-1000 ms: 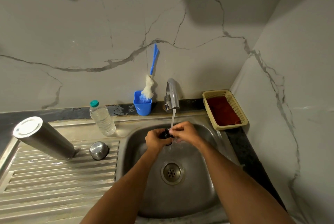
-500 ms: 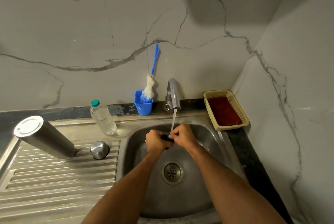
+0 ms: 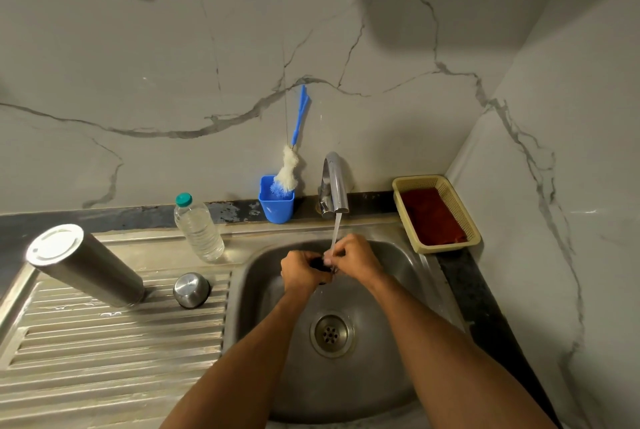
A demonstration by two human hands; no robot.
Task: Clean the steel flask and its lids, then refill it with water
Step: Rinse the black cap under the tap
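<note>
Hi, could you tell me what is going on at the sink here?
A person is rinsing a small dark lid under the running tap, gripping it with the left hand and right hand over the sink. The steel flask stands upside down on the drainboard beside a steel cap.

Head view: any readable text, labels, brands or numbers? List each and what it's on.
None readable.
Plastic bottle: clear, no label visible.
Steel flask: plain, no marking seen.
Steel lid: plain.
Blue cup and yellow basket: no print.
Small dark part held under the tap: mostly hidden by both hands.
</note>
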